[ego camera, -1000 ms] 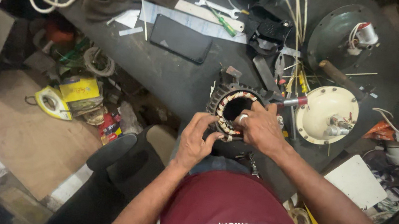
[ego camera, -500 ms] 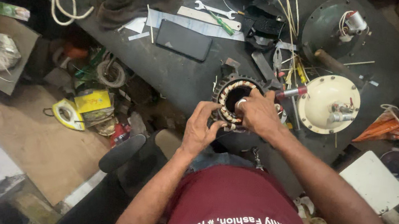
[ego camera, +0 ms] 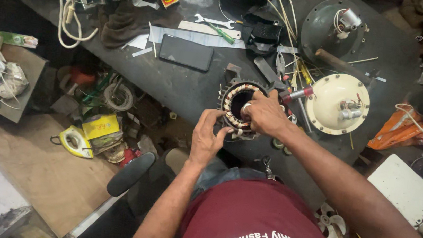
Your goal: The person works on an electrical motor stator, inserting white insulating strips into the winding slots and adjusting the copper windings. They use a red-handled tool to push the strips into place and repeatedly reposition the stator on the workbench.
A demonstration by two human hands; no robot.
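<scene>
While both hands, left hand (ego camera: 207, 136) and right hand (ego camera: 264, 112), grip it, the stator (ego camera: 237, 106) sits between them.

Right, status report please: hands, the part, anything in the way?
Both hands, left, right, on stator. Stator at bench edge. Screwdriver beside it.

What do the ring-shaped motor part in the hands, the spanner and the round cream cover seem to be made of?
Motor part: coppery wire coils inside a dark, probably steel, ring; both hands, left hand and right hand, hold it.
Spanner: bright bare metal, silvery shine.
Cream cover: smooth, glossy; painted metal or plastic, unclear.
</scene>
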